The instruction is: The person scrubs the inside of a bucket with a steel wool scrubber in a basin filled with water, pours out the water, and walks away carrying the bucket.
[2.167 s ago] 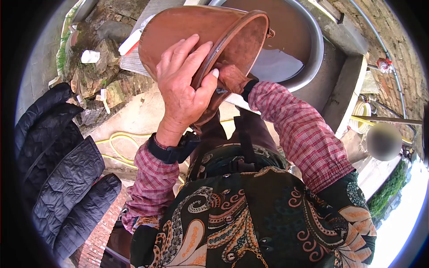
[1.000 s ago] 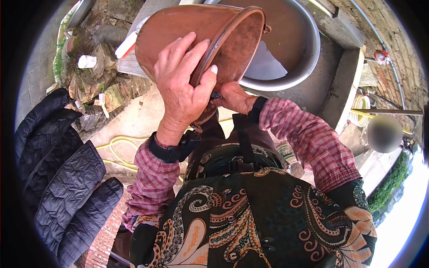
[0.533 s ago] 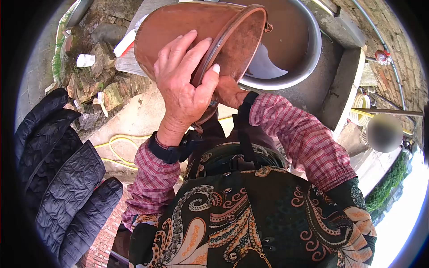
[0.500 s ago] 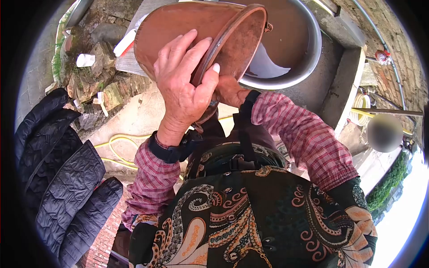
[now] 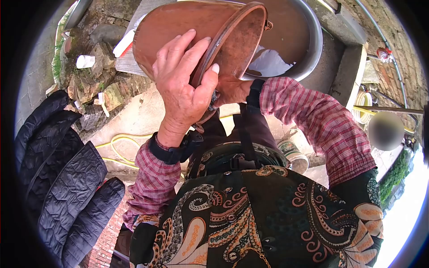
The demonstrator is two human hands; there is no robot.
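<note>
A reddish-brown bucket [image 5: 178,22] lies tilted on its side, its mouth turned to the right and toward me. My left hand [image 5: 181,85] grips its rim, fingers spread over the outer wall and thumb at the lip. At the lower inside of the mouth, my right hand [image 5: 230,89] is closed on a dark grey scrubbing pad [image 5: 213,100], which is partly hidden behind my left thumb. Behind the bucket stands a large metal basin [image 5: 318,40] of brown water with a bright reflection.
On the left are a black quilted jacket [image 5: 71,183], rocks, a white cup [image 5: 85,61] and a brush [image 5: 103,105]. A yellow hose [image 5: 117,139] loops over the ground. A small pail [image 5: 296,160] stands beside my legs. A pipe [image 5: 393,67] runs along the brick wall.
My right hand has moved along the bucket's inner rim, shifting slightly outward, and the right elbow has swung out to the right. My left hand keeps its hold. The reflection in the basin has changed shape.
</note>
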